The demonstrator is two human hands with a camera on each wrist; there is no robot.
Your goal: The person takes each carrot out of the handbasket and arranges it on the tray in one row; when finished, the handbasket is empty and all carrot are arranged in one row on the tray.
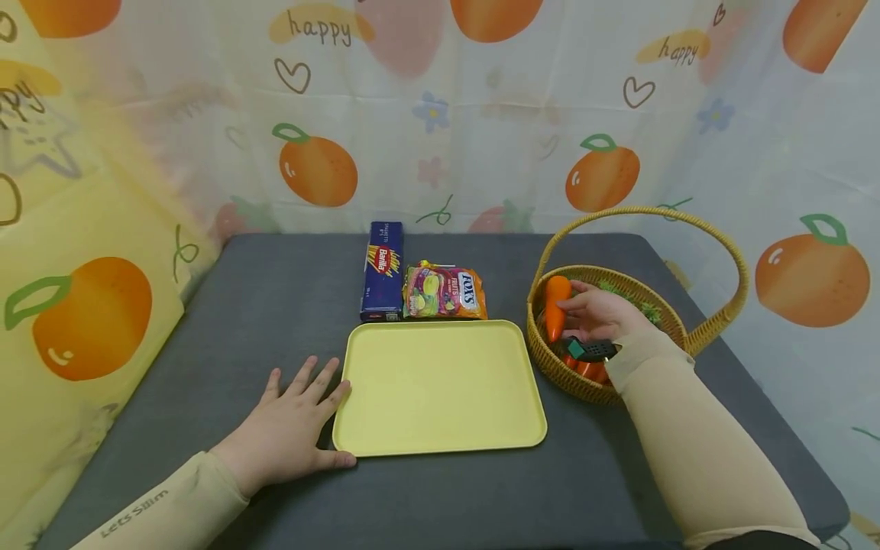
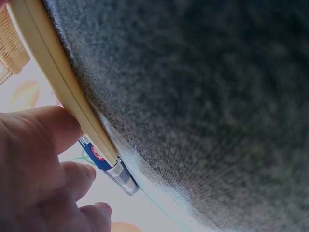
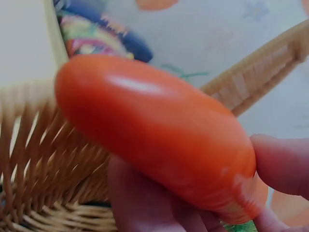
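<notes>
My right hand (image 1: pixel 600 312) grips an orange carrot (image 1: pixel 555 312) with a smooth, shiny surface, over the left part of a wicker basket (image 1: pixel 580 388). Up close in the right wrist view, the thumb and fingers pinch the carrot (image 3: pixel 149 130) toward its thicker end. Spread fingers of my left hand (image 1: pixel 289 428) rest at the left edge of a pale yellow tray (image 1: pixel 440 389), the thumb by its near left corner. From the left wrist, the thumb touches the side of the tray rim (image 2: pixel 58 72).
Behind the tray lie a blue Barilla spaghetti box (image 1: pixel 374 286) and a Fox's candy bag (image 1: pixel 443 296). Orange-red items (image 1: pixel 591 372) and green leafy tops (image 1: pixel 649 312) show inside the basket. Its tall handle (image 1: pixel 646 210) arches above. A dark grey cloth covers the table (image 1: pixel 275 305).
</notes>
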